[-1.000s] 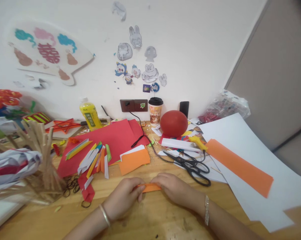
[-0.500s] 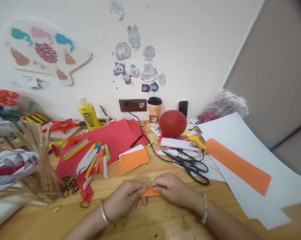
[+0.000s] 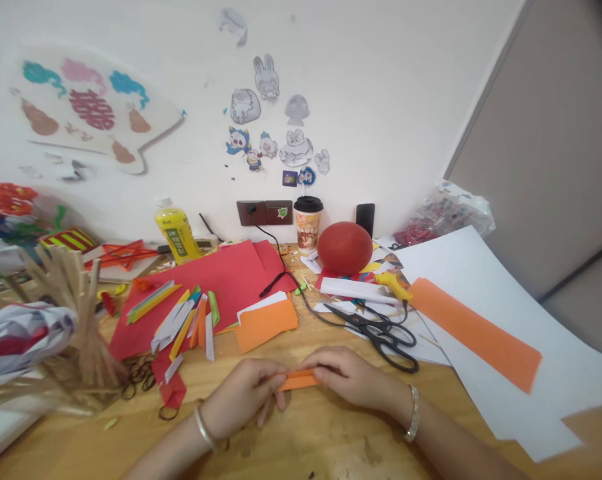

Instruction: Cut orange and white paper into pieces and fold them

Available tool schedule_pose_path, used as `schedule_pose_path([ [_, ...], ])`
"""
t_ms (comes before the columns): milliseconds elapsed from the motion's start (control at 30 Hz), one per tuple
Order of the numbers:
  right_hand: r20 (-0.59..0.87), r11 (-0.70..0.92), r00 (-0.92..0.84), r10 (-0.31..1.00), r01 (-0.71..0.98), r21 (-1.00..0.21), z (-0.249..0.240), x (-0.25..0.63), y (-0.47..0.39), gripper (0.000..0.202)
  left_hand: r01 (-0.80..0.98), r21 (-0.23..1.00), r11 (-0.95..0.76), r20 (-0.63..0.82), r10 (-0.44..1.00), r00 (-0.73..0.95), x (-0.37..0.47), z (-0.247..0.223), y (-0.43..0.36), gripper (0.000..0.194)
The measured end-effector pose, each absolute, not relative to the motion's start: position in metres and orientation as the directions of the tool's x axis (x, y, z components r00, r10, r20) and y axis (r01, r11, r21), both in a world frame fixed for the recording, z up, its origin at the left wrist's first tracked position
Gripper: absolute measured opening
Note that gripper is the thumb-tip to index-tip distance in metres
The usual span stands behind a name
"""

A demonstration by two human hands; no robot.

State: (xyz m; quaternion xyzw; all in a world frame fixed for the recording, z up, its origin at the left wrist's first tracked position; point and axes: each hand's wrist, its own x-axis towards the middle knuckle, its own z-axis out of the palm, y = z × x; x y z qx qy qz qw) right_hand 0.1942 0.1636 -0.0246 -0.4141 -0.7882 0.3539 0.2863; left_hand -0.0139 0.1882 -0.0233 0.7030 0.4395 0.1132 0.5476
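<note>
A small folded orange paper strip [image 3: 299, 380] lies low over the wooden table [image 3: 325, 440], pinched at both ends. My left hand [image 3: 243, 397] grips its left end with fingertips. My right hand [image 3: 348, 380] holds the right end, fingers curled over it. Both wrists wear thin bracelets. Just beyond the hands lies a folded orange sheet [image 3: 265, 323], and black scissors [image 3: 383, 333] rest to the right of it.
A long orange strip [image 3: 473, 333] lies on large white sheets [image 3: 511, 313] at right. Red paper [image 3: 221, 280], coloured strips [image 3: 181, 320], rubber bands [image 3: 141, 373], wooden sticks [image 3: 75, 313], a yellow bottle [image 3: 173, 230], a cup [image 3: 308, 223], a red ball [image 3: 345, 248] and a glue gun [image 3: 393, 285] crowd the table.
The orange strip has been pressed flatter and longer between my fingers; my hands shifted slightly. Nothing else on the table moved.
</note>
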Motion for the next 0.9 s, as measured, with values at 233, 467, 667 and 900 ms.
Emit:
schedule_pose_path([
  [233, 0.156, 0.381, -0.439, 0.885, 0.491, -0.783, -0.029, 0.185, 0.163, 0.031, 0.472, 0.881, -0.026, -0.29, 0.76, 0.582, -0.013, -0.029, 0.188, 0.037],
  [467, 0.181, 0.397, -0.449, 0.875, 0.452, -0.798, -0.036, 0.182, 0.16, 0.031, 0.467, 0.876, 0.124, -0.409, 0.704, 0.581, -0.012, -0.027, 0.187, 0.024],
  [667, 0.323, 0.531, -0.464, 0.825, 0.439, -0.725, -0.037, 0.182, 0.16, 0.034, 0.393, 0.888, 0.239, -0.445, 0.662, 0.603, -0.012, -0.024, 0.186, 0.032],
  [900, 0.444, 0.649, -0.5, 0.744, 0.38, -0.659, -0.045, 0.183, 0.163, 0.033, 0.314, 0.906, 0.285, -0.423, 0.649, 0.632, -0.013, -0.025, 0.187, 0.053],
])
